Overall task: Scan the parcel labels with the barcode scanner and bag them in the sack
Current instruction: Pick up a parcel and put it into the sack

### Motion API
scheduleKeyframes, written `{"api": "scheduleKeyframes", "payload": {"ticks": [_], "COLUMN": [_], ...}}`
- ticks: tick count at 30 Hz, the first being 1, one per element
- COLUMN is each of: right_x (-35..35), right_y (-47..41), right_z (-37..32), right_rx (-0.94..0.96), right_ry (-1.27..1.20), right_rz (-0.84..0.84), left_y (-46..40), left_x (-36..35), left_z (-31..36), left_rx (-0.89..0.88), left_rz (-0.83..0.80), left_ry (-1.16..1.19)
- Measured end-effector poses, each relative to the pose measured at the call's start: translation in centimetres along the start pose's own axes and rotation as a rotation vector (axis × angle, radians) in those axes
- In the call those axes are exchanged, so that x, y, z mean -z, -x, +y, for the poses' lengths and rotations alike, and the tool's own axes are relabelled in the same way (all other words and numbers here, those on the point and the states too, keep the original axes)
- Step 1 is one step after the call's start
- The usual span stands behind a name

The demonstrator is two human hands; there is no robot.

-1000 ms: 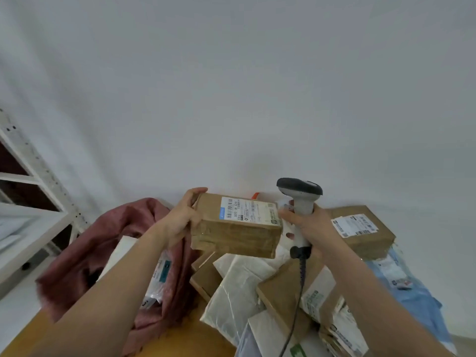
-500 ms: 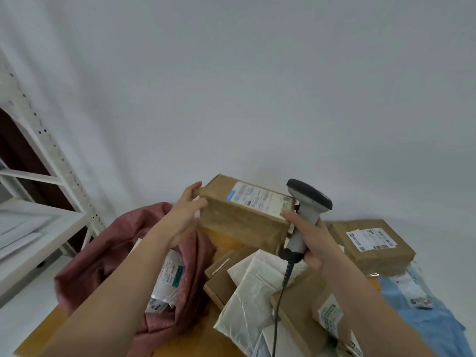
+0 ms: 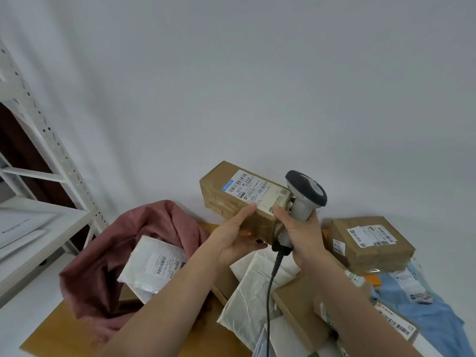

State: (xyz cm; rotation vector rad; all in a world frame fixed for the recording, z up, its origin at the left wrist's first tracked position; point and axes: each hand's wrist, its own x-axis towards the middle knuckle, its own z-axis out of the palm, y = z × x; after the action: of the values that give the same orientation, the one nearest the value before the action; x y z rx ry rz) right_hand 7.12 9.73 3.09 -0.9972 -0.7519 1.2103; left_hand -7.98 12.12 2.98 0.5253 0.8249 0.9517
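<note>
The pink sack (image 3: 108, 256) gapes open at left, one white parcel (image 3: 152, 266) already inside. Above the pile, the left hand (image 3: 231, 240) cradles a brown box (image 3: 242, 202), label up; the right hand (image 3: 304, 235) grips the scanner (image 3: 305, 194), its fingertip also touching the box. Tilt the scanner head onto the barcode. Open room lies leftward toward the sack.
</note>
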Motion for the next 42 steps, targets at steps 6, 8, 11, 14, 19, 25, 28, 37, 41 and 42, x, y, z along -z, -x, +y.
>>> {"api": "scheduleKeyframes", "payload": {"ticks": [6,8,11,14,19,25,28,37,41,42], "right_x": [0.6,0.5,-0.3,-1.3,-2.8,-3.6,-3.9,-4.1,-4.1,-4.1], "right_y": [0.4,0.8,1.5,2.7,4.7,6.1,6.4,7.0,7.2,7.2], "right_z": [-0.8,-1.4,-2.6,-4.0,-5.8,-7.1,-7.5,-8.5,-8.9,-9.0], "right_rx": [-0.049,-0.022,-0.003,-0.021,-0.031,-0.089,-0.111,-0.145,-0.141,-0.145], "right_ry": [0.243,0.397,0.484,0.509,0.510,0.461,0.440,0.483,0.510,0.511], "right_rz": [0.039,0.033,-0.072,-0.223,-0.392,-0.439,-0.451,-0.497,-0.517,-0.520], "left_y": [0.4,0.5,0.9,1.0,1.4,2.1,2.4,2.9,3.1,3.2], "left_x": [2.5,4.2,5.9,7.2,8.3,9.2,9.5,10.4,11.1,11.2], "left_z": [1.6,2.1,2.4,2.3,2.4,2.7,2.7,2.8,3.0,3.0], "left_rx": [-0.080,-0.066,-0.065,-0.081,-0.114,-0.095,-0.088,-0.084,-0.097,-0.097], "left_rz": [0.183,0.225,0.277,0.280,0.344,0.386,0.398,0.398,0.450,0.454], "left_ry": [-0.092,-0.108,-0.098,-0.095,-0.083,-0.084,-0.073,-0.028,-0.047,-0.049]}}
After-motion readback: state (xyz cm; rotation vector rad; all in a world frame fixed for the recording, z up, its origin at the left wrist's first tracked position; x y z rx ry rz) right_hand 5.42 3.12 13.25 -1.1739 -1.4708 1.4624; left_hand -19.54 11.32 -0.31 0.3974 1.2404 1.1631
